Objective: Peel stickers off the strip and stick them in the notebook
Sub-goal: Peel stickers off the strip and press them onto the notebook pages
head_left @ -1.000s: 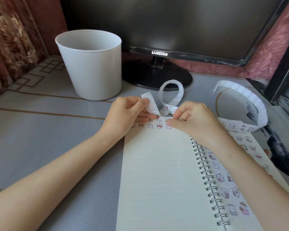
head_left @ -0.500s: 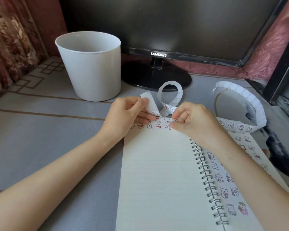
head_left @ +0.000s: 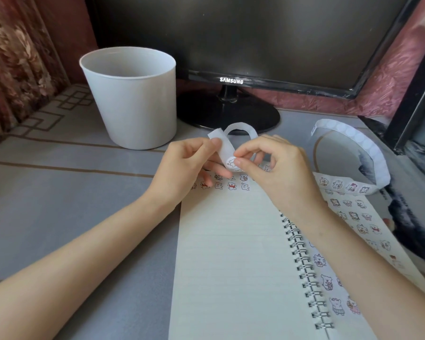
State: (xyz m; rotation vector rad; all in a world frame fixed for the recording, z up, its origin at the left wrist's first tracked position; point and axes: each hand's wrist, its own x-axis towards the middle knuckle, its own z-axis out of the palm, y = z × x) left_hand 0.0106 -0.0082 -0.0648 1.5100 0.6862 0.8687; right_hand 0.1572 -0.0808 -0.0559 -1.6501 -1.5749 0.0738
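The strip (head_left: pixel 241 125) is being held just above the top edge of the notebook (head_left: pixel 231 253), with its free end being pinched between the thumb and fingers of the left hand (head_left: pixel 189 165). A sticker (head_left: pixel 231 163) on it is being nipped between thumb and forefinger of the right hand (head_left: pixel 280 173).

If the sticker is being pulled too fast or at a sharp angle, it could be torn or folded onto its own glue. If the left pinch is being loosened, the backing could be dragged along with it. Crowding is also being risked, as the stuck stickers (head_left: pixel 232 185) are lying at 6 o'clock from the fingers.

Whether the sticker's edge is being lifted cannot be told, because it is being covered by the fingertip (head_left: pixel 238 162). The strip's run toward 3 o'clock is being hidden behind the right hand, and the right page (head_left: pixel 353 217) is being partly covered by the forearm (head_left: pixel 353 261).
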